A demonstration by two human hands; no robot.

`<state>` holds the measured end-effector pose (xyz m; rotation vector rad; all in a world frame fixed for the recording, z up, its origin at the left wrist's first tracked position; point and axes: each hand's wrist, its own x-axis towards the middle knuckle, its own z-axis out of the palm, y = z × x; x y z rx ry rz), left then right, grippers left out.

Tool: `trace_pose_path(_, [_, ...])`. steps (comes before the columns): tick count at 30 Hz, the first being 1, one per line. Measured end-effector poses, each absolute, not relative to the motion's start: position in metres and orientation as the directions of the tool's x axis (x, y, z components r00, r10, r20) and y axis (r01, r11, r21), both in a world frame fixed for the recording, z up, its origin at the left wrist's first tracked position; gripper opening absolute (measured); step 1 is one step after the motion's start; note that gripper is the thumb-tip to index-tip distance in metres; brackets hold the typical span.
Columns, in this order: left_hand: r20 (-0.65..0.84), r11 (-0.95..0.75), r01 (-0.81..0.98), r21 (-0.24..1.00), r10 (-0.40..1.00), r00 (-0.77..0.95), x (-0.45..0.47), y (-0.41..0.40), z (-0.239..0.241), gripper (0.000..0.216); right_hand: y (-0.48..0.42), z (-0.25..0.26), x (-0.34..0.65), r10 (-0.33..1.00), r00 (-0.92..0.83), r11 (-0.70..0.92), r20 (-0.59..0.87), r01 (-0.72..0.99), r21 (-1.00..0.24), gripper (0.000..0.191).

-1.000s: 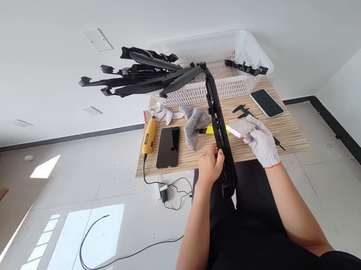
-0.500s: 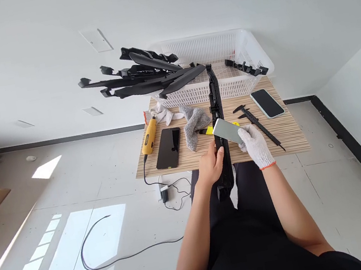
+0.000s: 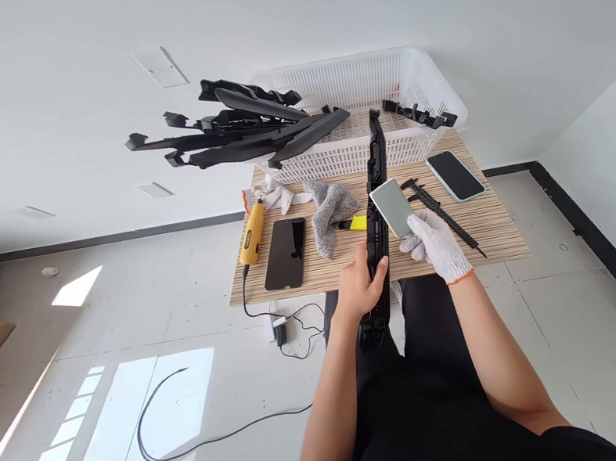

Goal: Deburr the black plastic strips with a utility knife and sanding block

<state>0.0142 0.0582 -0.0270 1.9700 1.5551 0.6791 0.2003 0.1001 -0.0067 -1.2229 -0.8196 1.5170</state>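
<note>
A long black plastic trim strip [image 3: 374, 171], ribbed and clipped on its upturned side, slants over the table's front edge. My bare left hand [image 3: 360, 285] grips its lower part, thumb on one side and fingers on the other. In a white knit glove with an orange cuff, my right hand [image 3: 434, 244] pinches a thin, flat grey pad [image 3: 392, 208] with a pale edge, perhaps a sanding sponge. The pad overlaps the strip's right side in view; whether they touch I cannot tell. A yellow-handled cutter [image 3: 355, 224] lies partly behind the strip, and black calipers [image 3: 442, 215] rest right of the pad.
A white plastic basket [image 3: 325, 160] holds several black trim pieces [image 3: 245, 142], many jutting out left. On the table [image 3: 317, 280] are a grey cloth [image 3: 331, 206], a glove [image 3: 279, 192], a yellow corded tool [image 3: 253, 236], a black phone [image 3: 286, 254] and another phone [image 3: 456, 175]. Cables [image 3: 304, 342] hang below.
The strip has tilted, its far end swinging right and its near end left. My right hand has turned the grey pad more upright, showing more of its face.
</note>
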Motion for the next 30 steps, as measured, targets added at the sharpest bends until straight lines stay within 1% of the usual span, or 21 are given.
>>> trace_pose_path(3, [0.060,-0.220,0.720,0.658,0.969,0.241,0.014,0.059,-0.027,0.047,0.108,-0.009,0.191,0.970,0.096,-0.191,-0.223,-0.264,-0.945,0.046])
trace_pose_path(7, [0.073,-0.240,0.747,0.620,0.966,0.249,0.016,0.058,-0.030,0.046,0.113,-0.010,0.177,0.955,0.230,-0.124,-0.187,-0.263,-0.957,0.044])
trace_pose_path(11, [0.058,-0.203,0.761,0.617,0.975,0.213,0.019,0.057,-0.029,0.044,0.108,-0.008,0.176,0.960,0.223,-0.089,-0.168,-0.323,-0.942,0.045])
trace_pose_path(14, [0.051,-0.170,0.744,0.647,0.982,0.179,0.020,0.056,-0.028,0.041,0.104,-0.007,0.180,0.967,0.168,-0.133,-0.190,-0.304,-0.943,0.051])
trace_pose_path(15, [0.052,-0.167,0.732,0.661,0.983,0.177,0.020,0.056,-0.028,0.040,0.104,-0.008,0.180,0.966,0.175,-0.132,-0.189,-0.296,-0.946,0.053])
trace_pose_path(18, [0.058,-0.180,0.710,0.681,0.980,0.193,0.018,0.057,-0.027,0.038,0.106,-0.009,0.179,0.942,0.302,-0.051,-0.148,-0.307,-0.950,0.056])
trace_pose_path(19, [0.060,-0.186,0.712,0.677,0.978,0.198,0.017,0.057,-0.027,0.038,0.106,-0.009,0.178,0.939,0.315,-0.035,-0.136,-0.306,-0.951,0.056])
trace_pose_path(22, [0.065,-0.196,0.729,0.656,0.977,0.204,0.018,0.056,-0.027,0.039,0.107,-0.008,0.176,0.970,0.205,-0.069,-0.130,-0.280,-0.957,0.054])
trace_pose_path(23, [0.063,-0.194,0.736,0.649,0.977,0.203,0.018,0.056,-0.028,0.040,0.107,-0.008,0.176,0.969,0.208,-0.068,-0.131,-0.286,-0.956,0.053])
trace_pose_path(26, [0.048,-0.187,0.745,0.640,0.978,0.204,0.019,0.056,-0.028,0.039,0.107,-0.009,0.176,0.932,0.340,-0.003,-0.126,-0.339,-0.941,0.052])
trace_pose_path(27, [0.049,-0.188,0.744,0.641,0.978,0.204,0.019,0.056,-0.028,0.040,0.107,-0.009,0.175,0.935,0.329,-0.015,-0.133,-0.338,-0.941,0.052])
trace_pose_path(29, [0.056,-0.196,0.741,0.642,0.976,0.209,0.019,0.057,-0.027,0.043,0.107,-0.010,0.175,0.962,0.220,-0.091,-0.162,-0.300,-0.950,0.052])
trace_pose_path(30, [0.055,-0.196,0.743,0.641,0.976,0.210,0.019,0.057,-0.027,0.044,0.106,-0.009,0.174,0.965,0.192,-0.117,-0.177,-0.285,-0.951,0.050])
